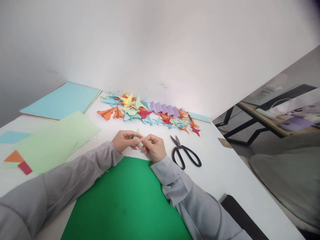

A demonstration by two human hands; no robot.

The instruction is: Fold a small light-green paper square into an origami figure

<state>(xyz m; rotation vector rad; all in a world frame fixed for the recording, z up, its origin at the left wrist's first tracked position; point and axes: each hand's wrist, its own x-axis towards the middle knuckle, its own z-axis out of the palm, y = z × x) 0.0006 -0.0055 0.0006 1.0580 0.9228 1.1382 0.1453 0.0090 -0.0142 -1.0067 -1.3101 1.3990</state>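
Between my two hands is a small piece of pale green folded paper [137,131], pinched at the fingertips and mostly hidden by them. My left hand [125,140] grips it from the left, thumb and fingers closed. From the right, my right hand [155,147] pinches it with the thumb against the fingers. Both hands are just beyond the far edge of a large green sheet [125,196]. Behind them lies a row of colourful folded paper pieces [143,113], some shaped like planes or stars. Black-handled scissors [185,151] lie slightly open to the right of my right hand.
At the far left is a stack of coloured sheets [62,100], blue on top. Pale green paper [55,143] lies nearer, with orange [14,156] and red scraps [25,168] beside it. A black flat object [241,216] rests by my right forearm. A white wall rises behind the table.
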